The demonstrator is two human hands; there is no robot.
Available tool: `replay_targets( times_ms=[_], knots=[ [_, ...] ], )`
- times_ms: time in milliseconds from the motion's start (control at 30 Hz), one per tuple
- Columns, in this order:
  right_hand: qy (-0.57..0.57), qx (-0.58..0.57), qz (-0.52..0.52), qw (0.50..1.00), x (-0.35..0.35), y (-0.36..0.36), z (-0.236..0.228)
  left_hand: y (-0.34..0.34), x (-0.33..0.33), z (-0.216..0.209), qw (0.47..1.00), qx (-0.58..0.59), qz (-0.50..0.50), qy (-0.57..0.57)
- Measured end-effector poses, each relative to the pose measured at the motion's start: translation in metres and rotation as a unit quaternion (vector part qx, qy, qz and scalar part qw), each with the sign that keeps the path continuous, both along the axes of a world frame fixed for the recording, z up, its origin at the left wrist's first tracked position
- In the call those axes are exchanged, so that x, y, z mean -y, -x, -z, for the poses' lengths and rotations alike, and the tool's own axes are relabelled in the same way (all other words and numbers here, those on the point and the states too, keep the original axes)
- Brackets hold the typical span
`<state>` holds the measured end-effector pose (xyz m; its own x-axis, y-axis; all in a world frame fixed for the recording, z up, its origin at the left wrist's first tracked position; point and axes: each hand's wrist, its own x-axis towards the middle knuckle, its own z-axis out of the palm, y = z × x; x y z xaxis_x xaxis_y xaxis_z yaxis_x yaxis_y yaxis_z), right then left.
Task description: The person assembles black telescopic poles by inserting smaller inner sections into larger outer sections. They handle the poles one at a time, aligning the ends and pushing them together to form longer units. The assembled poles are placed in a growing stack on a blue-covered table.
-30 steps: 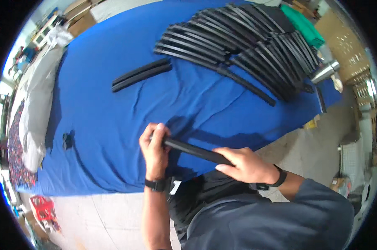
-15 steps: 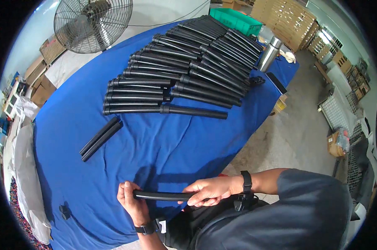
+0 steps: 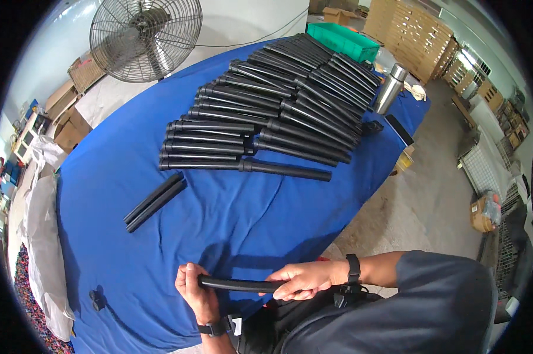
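Your view has swung since a second ago, bringing one fan (image 3: pixel 145 38) in at the far left, while both hands keep a black tube (image 3: pixel 238 285) over the near part of the blue cloth (image 3: pixel 231 227). Your left hand (image 3: pixel 191 287) has its fingers curled around the left end and your right hand (image 3: pixel 305 281) is clamped on the right end, a grip that probably keeps it steady. Count one tube held, two loose tubes (image 3: pixel 155 207) at left, and a far pile of tubes (image 3: pixel 308 142) too overlapped to number; lying side by side likely stops them rolling. You also have one small black piece (image 3: pixel 96 300) near left, one green crate (image 3: pixel 361 51) and one steel bottle (image 3: pixel 390 91) far right.
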<state>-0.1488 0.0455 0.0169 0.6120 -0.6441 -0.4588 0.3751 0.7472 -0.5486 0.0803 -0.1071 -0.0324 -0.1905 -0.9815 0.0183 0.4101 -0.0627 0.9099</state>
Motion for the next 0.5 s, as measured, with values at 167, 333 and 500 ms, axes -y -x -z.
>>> replay_targets(
  times_ms=[167, 333, 500],
  knots=[
    [0.01, -0.016, -0.004, 1.0, 0.001, 0.0, 0.0, -0.001, 0.003, 0.006, 1.0, -0.004, -0.005, 0.02],
    [0.238, -0.244, 0.002, 0.94, 0.003, -0.001, 0.003, 0.001, -0.003, -0.015, 0.999, 0.017, 0.002, -0.043],
    [0.247, -0.225, 0.032, 0.942, 0.001, -0.003, 0.001, -0.003, -0.002, -0.006, 1.0, 0.004, 0.008, -0.015]
  ],
)
